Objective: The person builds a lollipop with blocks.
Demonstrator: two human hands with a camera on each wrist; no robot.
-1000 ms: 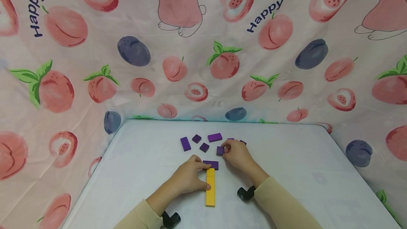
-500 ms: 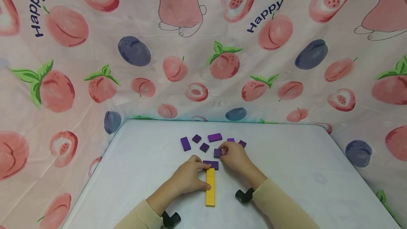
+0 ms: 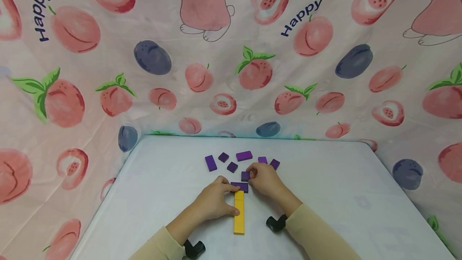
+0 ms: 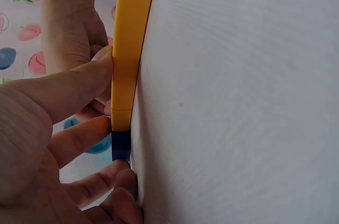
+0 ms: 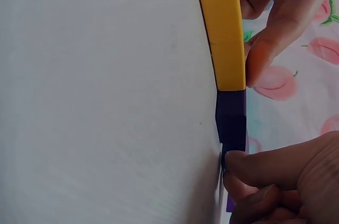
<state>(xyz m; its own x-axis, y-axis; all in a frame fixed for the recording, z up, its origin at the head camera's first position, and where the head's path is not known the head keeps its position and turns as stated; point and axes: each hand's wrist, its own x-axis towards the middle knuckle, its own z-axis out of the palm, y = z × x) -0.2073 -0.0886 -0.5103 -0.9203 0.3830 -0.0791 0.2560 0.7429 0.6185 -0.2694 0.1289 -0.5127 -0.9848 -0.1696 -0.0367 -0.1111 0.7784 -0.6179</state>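
My right hand (image 3: 266,179) pinches a small purple block (image 3: 245,176) between thumb and fingers, just behind a purple bar (image 3: 244,188). That bar lies crosswise against the far end of a yellow strip (image 3: 239,224), which has a seam near the top. Reaching in from the left, my left hand (image 3: 213,199) rests its thumb on the side of the strip, with a forefinger on the purple bar. In the right wrist view the bar (image 5: 231,115) meets the yellow strip (image 5: 225,28), and the pinched block is partly hidden behind my thumb.
Several loose purple blocks lie farther back on the white table (image 3: 325,196), among them an upright-lying rectangle (image 3: 211,163), a long one (image 3: 244,155) and one at the right (image 3: 274,164). A fruit-print curtain (image 3: 231,71) hangs behind. Black wrist cameras (image 3: 276,224) jut below my wrists.
My right hand has slid the small purple block left and toward me, close behind the purple bar, uncovering two blocks behind it. My left hand has stayed in place.
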